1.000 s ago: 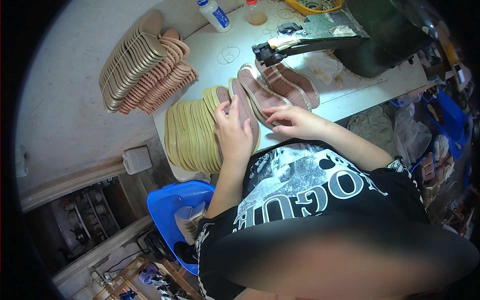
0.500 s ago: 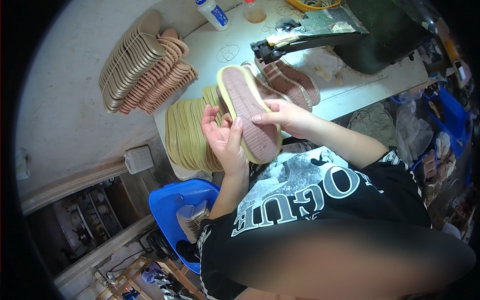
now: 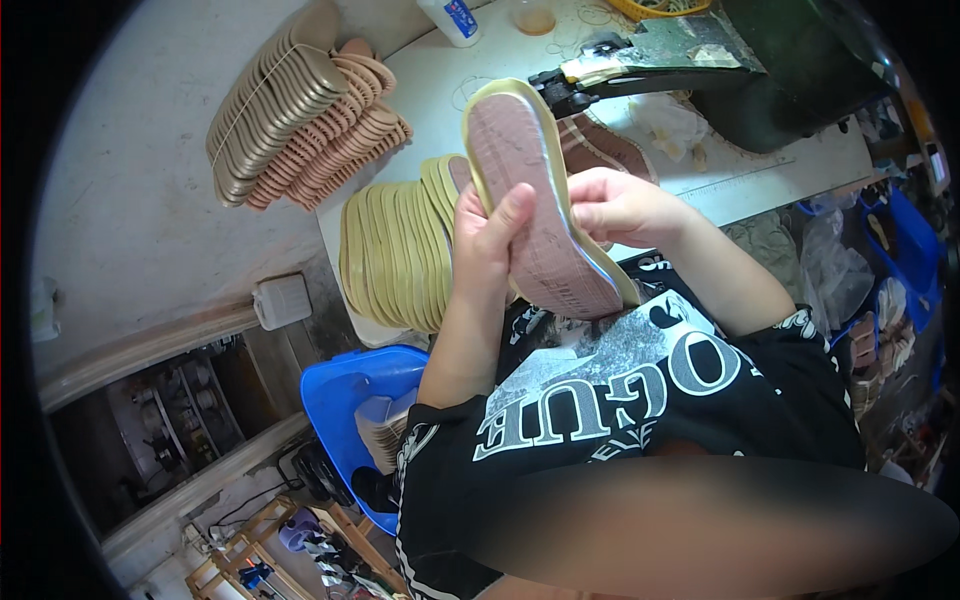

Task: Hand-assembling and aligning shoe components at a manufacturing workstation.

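Raised higher now, the long pink-and-yellow rubbery-looking shoe sole [image 3: 548, 225] points to eleven o'clock, gripped by fingers of the left hand [image 3: 487, 237] and, seemingly, the part-hidden right hand [image 3: 635, 212], occupying both

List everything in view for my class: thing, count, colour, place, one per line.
Table: 1, white, upper middle
Held sole: 1, pink and yellow, centre
Stacked soles: many, yellow, table's left
Tied soles: many, gold and pink, upper left
Partly hidden soles: count unclear, pink, table's middle
Machine: 1, dark green, table's right
Bottle: 1, white and blue, top edge
Jar: 1, amber contents, beside bottle
Basket: 1, yellow, top edge
Jug: 1, white, left of table
Bin: 1, blue, below stacked soles
Plastic bag: 1, clear, right
Clutter: uncountable, mixed colours, far right
Shirt: 1, black and white, lower middle
Left hand: 1, bare, sole's left side
Right hand: 1, bare, sole's right side
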Demonstrator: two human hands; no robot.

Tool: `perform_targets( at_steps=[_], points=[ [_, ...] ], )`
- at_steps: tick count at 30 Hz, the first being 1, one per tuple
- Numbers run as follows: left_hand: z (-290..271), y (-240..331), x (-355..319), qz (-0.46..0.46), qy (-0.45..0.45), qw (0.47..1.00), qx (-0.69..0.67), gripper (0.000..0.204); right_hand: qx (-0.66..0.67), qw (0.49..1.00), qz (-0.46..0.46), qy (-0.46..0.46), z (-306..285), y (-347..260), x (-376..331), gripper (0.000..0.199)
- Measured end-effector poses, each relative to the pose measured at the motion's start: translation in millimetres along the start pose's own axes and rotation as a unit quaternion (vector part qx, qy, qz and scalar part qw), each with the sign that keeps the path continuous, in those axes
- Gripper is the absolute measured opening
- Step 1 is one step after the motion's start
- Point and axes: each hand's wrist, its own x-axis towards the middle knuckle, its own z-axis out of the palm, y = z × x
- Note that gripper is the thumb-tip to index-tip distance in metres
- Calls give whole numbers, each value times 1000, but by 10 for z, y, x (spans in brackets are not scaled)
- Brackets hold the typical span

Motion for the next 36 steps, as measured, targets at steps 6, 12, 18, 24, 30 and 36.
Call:
perform_targets(
  at_steps=[6,12,18,24,30,36],
  points=[
    [23,-166,39,123,20,965,230,31,-279,955,81,51,63,-452,-61,26],
    [136,-120,221,112,60,983,135,29,-330,930,59,153,218,-509,-61,28],
    [237,120,536,89,26,984,155,30,-276,951,49,133,19,-404,-215,34],
    [212,237,1248,79,37,979,182,29,-142,973,-7,184,128,-368,-288,36],
    [166,-65,1591,43,-2,971,233,31,-108,960,-49,252,124,-454,-436,33],
    [228,-120,1653,72,50,942,324,42,-68,962,-64,255,147,-463,-497,31]
  ],
)
